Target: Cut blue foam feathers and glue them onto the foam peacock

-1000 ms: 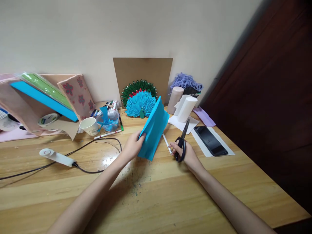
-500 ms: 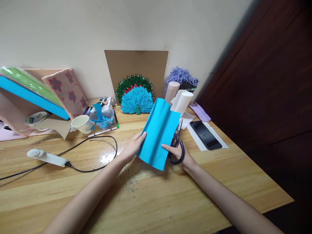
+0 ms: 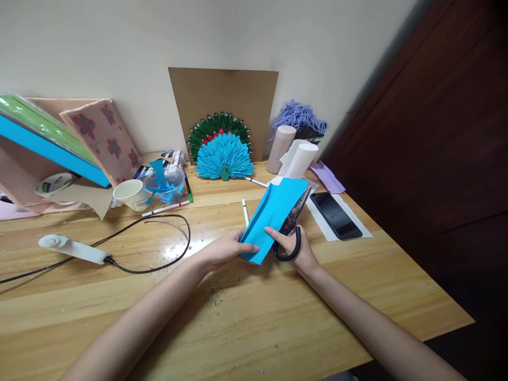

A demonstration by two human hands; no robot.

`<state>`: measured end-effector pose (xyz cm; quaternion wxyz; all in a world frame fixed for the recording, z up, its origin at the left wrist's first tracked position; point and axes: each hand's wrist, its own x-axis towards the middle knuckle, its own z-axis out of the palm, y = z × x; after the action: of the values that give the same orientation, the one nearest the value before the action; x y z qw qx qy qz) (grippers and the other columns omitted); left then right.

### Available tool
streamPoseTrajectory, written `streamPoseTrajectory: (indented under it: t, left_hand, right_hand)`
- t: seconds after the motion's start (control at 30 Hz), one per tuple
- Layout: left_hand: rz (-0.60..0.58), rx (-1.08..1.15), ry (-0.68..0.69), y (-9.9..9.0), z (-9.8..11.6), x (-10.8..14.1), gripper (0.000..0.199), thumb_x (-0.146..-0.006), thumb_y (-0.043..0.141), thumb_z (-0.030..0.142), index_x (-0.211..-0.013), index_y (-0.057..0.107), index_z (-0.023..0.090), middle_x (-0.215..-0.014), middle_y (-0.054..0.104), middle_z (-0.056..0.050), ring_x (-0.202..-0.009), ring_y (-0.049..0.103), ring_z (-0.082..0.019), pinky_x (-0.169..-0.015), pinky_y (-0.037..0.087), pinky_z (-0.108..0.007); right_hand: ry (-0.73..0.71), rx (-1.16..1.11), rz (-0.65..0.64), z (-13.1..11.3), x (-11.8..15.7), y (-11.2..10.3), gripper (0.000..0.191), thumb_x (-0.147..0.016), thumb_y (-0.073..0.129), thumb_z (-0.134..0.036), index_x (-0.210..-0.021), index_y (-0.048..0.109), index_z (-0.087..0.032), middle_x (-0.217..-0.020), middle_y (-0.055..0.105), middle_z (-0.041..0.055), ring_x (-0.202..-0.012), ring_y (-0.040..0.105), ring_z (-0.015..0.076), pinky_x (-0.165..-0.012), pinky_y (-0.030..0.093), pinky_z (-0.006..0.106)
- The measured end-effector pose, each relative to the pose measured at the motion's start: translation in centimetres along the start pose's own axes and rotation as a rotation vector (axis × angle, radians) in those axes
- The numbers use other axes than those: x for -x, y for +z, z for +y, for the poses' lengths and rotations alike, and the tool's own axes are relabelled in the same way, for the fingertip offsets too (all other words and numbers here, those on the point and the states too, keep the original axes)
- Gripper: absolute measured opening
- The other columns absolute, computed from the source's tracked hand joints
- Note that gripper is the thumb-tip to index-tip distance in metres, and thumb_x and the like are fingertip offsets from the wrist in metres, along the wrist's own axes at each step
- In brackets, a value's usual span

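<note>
A blue paper [image 3: 273, 211], folded over lengthwise, is held above the wooden table between both hands. My left hand [image 3: 228, 248] pinches its lower left edge, the thumb lying on top. The thumb of my right hand [image 3: 291, 246] presses on the paper's right side. Black-handled scissors [image 3: 294, 214] hang in that same right hand, blades pointing up and away beside the paper. Beyond the paper, a peacock craft [image 3: 225, 159] with blue, red and green fringes stands against a brown board [image 3: 226, 95].
At the right lie a phone [image 3: 335, 216] and purple paper [image 3: 327, 177], near upright rolls [image 3: 282, 148] and yarn [image 3: 297, 117]. To the left are a paper cup [image 3: 132, 194], a bowl of blue scraps [image 3: 164, 185], markers [image 3: 165, 208] and a corded white device [image 3: 75, 250].
The blue paper has gone from spread open to folded narrower, and it leans further right. My left hand has moved right along its lower edge. Markers behind the paper now show.
</note>
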<state>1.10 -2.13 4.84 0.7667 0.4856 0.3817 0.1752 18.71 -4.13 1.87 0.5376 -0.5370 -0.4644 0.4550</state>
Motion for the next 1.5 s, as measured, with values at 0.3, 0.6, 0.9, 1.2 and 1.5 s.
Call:
streamPoseTrajectory:
  t: [0.3,0.6,0.9,1.2,1.5]
  left_hand:
    - [0.379,-0.193,0.196,-2.7,2.0,0.2,0.014,-0.074,0.061,0.023,-0.084,0.055,0.014,-0.071,0.065,-0.002,-0.063,0.060,-0.014,-0.057,0.047,-0.024]
    - [0.489,-0.297,0.327,-3.1,3.3,1.2,0.024,-0.076,0.061,0.035,-0.083,0.051,0.014,-0.073,0.066,-0.005,-0.056,0.055,-0.012,-0.056,0.044,-0.025]
    - [0.297,-0.239,0.197,-2.2,3.4,1.6,0.028,-0.072,0.065,0.035,-0.082,0.058,0.011,-0.077,0.068,-0.008,-0.053,0.052,-0.010,-0.054,0.040,-0.024]
    - [0.255,-0.204,0.187,-3.3,3.7,1.7,0.029,-0.070,0.068,0.036,-0.082,0.060,0.010,-0.081,0.070,-0.009,-0.055,0.050,-0.008,-0.052,0.038,-0.022]
    - [0.220,-0.148,0.191,-4.2,3.2,1.4,0.032,-0.071,0.068,0.038,-0.086,0.064,0.010,-0.085,0.070,-0.011,-0.056,0.049,-0.009,-0.053,0.036,-0.021]
  right_hand:
    - [0.217,-0.386,-0.474,-0.2,-0.1,-1.3,0.059,-0.067,0.050,-0.075,-0.086,0.052,-0.019,-0.062,0.050,-0.0045,-0.041,0.047,0.0078,-0.050,0.053,0.031]
    - [0.263,0.016,-0.871,-1.8,2.1,-2.4,0.068,-0.076,0.031,-0.076,-0.101,0.048,-0.015,-0.073,0.047,0.0001,-0.056,0.054,0.0114,-0.059,0.049,0.031]
    - [0.236,0.067,-0.770,-1.8,2.0,-1.9,0.066,-0.073,0.035,-0.077,-0.094,0.048,-0.016,-0.066,0.045,-0.0031,-0.049,0.049,0.0080,-0.048,0.042,0.022]
    - [0.213,0.171,-0.661,-0.9,1.5,-1.3,0.060,-0.068,0.044,-0.077,-0.079,0.046,-0.018,-0.052,0.042,-0.0074,-0.036,0.039,0.0052,-0.034,0.033,0.017]
    - [0.223,0.131,-0.695,-0.3,1.7,-1.3,0.066,-0.067,0.037,-0.081,-0.082,0.045,-0.018,-0.051,0.042,-0.0077,-0.035,0.038,0.0052,-0.034,0.034,0.018]
